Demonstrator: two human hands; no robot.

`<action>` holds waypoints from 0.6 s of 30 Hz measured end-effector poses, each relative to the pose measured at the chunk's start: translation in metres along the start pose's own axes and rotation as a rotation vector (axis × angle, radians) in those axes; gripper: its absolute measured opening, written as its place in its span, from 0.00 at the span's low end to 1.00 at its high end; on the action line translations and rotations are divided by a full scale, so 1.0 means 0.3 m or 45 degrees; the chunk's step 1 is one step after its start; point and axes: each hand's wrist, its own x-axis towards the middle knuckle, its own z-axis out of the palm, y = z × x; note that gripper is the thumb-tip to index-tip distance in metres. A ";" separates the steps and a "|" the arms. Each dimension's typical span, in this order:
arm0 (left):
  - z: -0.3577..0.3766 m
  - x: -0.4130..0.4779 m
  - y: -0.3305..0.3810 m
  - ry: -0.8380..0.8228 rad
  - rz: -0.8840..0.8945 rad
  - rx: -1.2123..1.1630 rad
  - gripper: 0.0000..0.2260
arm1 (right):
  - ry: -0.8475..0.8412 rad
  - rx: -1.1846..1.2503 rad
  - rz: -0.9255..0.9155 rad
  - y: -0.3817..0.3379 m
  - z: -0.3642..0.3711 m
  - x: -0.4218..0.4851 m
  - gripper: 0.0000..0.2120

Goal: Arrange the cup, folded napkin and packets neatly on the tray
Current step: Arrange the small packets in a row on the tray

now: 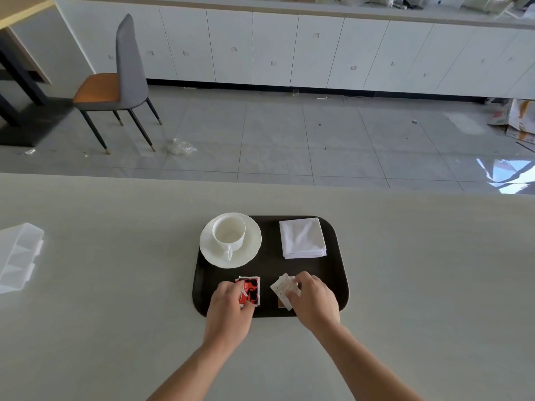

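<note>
With cup (228,231) and napkin (302,237) at the far side of the tray (269,270), the packets are being squared: left hand (228,306) pinches the red packets (251,289), right hand (315,299) pinches the tilted white packets (283,286), which probably need straightening next

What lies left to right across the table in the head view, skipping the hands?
Clear plastic box → cup on its saucer → folded napkin. In the tray's near row: red packets → white packets.
</note>
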 end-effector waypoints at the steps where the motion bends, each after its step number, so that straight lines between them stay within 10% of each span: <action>1: 0.004 -0.003 0.004 -0.007 0.010 0.014 0.13 | -0.011 -0.010 -0.006 -0.010 0.003 -0.003 0.12; 18: 0.019 0.003 0.046 -0.024 -0.054 -0.093 0.18 | 0.019 0.039 -0.020 -0.057 0.037 -0.026 0.13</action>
